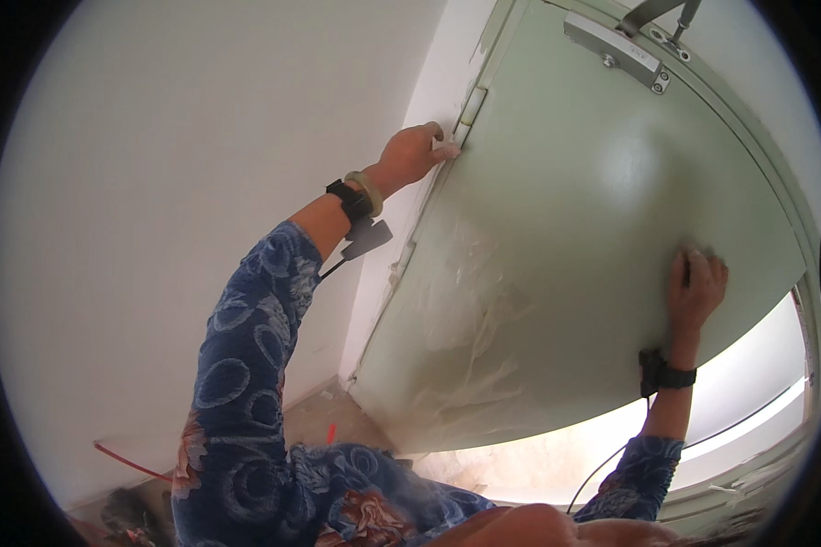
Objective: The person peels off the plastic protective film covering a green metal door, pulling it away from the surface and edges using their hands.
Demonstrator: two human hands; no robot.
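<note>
A pale green door point(554, 225) fills the middle and right, with clear plastic film point(479, 301) hanging loosely on its lower hinge side. My left hand point(414, 154) is at the door's hinge edge, thumb and forefinger close to the upper hinge point(474, 106); whether something thin lies between the fingertips cannot be told. My right hand point(699, 284) rests against or just before the door face, fingers curled; its palm side is hidden. A silver door closer point(616, 51) is fixed at the door's top, its arm reaching the frame.
A white wall point(178, 171) stands on the left. Bright light shows through the opening past the door's free edge. A red cord point(130, 461) and dark items lie at the lower left. Black cables run from devices strapped to both wrists.
</note>
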